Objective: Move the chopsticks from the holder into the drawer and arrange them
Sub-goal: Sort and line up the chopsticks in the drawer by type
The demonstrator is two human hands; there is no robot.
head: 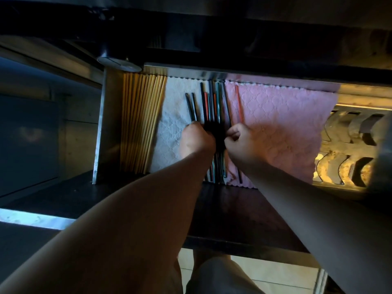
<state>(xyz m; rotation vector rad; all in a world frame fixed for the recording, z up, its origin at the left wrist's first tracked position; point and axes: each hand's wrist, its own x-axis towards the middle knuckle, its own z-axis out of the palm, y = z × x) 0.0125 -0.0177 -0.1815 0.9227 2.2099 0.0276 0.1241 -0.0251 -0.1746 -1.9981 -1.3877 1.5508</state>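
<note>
An open steel drawer (101, 124) is lined with a white cloth (171, 124) and a pink cloth (280, 128). A row of wooden chopsticks (142, 119) lies along its left side. Dark, red and green chopsticks (212, 102) lie bunched in the middle, pointing away from me. My left hand (197, 139) presses on the bunch's left edge, holding two black sticks (192, 107). My right hand (239, 141) pinches the bunch's right side. One thin red chopstick (239, 103) lies apart on the pink cloth. No holder is in view.
A metal rack with curved cut-outs (347, 145) fills the drawer's right part. The dark counter edge (233, 45) overhangs the drawer's back. A dark shelf (233, 209) runs below the drawer front. Pale floor tiles (265, 276) and my leg show at the bottom.
</note>
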